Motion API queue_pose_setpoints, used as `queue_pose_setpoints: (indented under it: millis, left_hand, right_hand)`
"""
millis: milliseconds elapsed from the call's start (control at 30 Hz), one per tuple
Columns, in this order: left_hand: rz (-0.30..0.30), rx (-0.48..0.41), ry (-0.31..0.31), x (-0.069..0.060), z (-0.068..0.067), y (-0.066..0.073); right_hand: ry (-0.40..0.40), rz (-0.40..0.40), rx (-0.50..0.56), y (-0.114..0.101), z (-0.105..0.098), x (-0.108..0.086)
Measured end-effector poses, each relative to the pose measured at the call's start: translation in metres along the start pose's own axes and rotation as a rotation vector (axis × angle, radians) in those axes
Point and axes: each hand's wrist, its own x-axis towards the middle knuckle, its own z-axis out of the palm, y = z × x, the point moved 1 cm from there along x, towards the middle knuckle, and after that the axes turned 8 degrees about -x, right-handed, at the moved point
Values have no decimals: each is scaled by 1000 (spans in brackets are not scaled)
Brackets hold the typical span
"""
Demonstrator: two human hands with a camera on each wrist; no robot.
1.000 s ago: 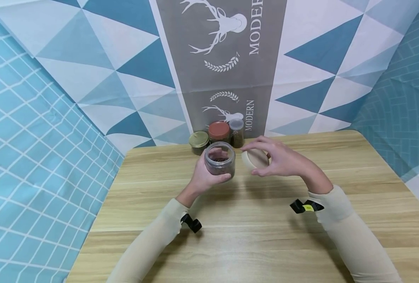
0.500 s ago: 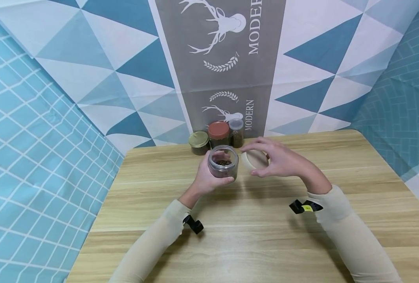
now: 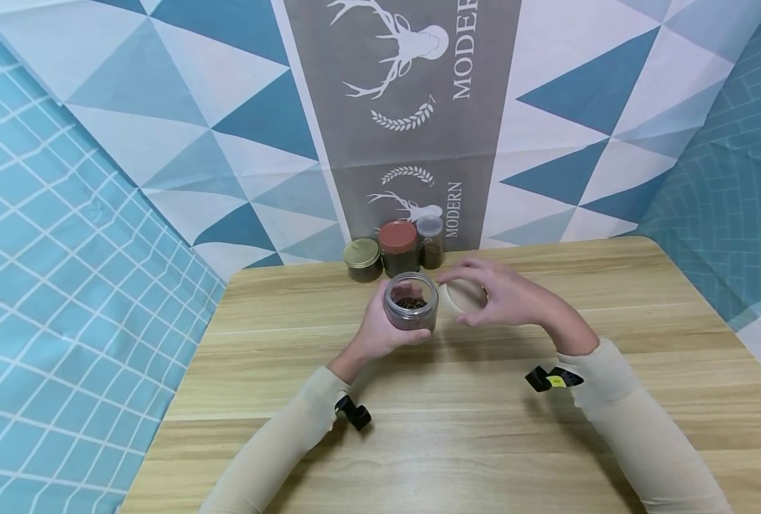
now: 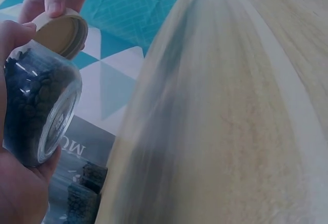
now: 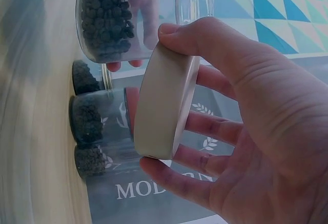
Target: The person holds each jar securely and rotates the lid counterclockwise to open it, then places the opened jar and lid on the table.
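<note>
Jar (image 3: 412, 319) rightward, left grip (image 3: 380, 331) clasping, right grip (image 3: 507, 293) pinching lid (image 3: 462, 297), left wrist showing base (image 4: 59, 120)

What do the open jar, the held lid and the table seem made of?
Jar: glossy, clear glass or plastic; dark contents show through, highlights glint. Lid: matte, cream, perhaps plastic; even, grainless side. Table: wood or wood-look laminate; streaky grain, soft shine.

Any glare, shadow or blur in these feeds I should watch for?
Head: bright, with soft shadows and a pale sheen on the table; left wrist: dimmer and bluish, the table streaky and soft, small highlights on the held jar; right wrist: also dim, the lid fairly clear, the table blurred at the left edge.
</note>
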Motion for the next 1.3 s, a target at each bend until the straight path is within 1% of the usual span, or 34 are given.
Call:
queue_pose_setpoints:
  millis: [400, 600, 833, 1000, 1167, 1300]
  left_hand:
    - [-41, 39, 5, -3, 2, -6]
    - [-72, 24, 20, -4, 2, -9]
    - [-51, 14, 28, -3, 1, -8]
    - [-53, 10, 36, -3, -1, -7]
    - [-62, 10, 44, -3, -1, -7]
    - [-63, 7, 41, -3, -2, -7]
  right_hand:
    - [-8, -6, -5, 1, 8, -1]
    - [-20, -6, -31, 0, 12, -1]
    - [-36, 9, -69, 6, 20, -1]
    - [-93, 36, -97, 9, 25, -2]
    - [-176, 88, -118, 15, 30, -3]
    - [-245, 111, -135, 20, 35, -4]
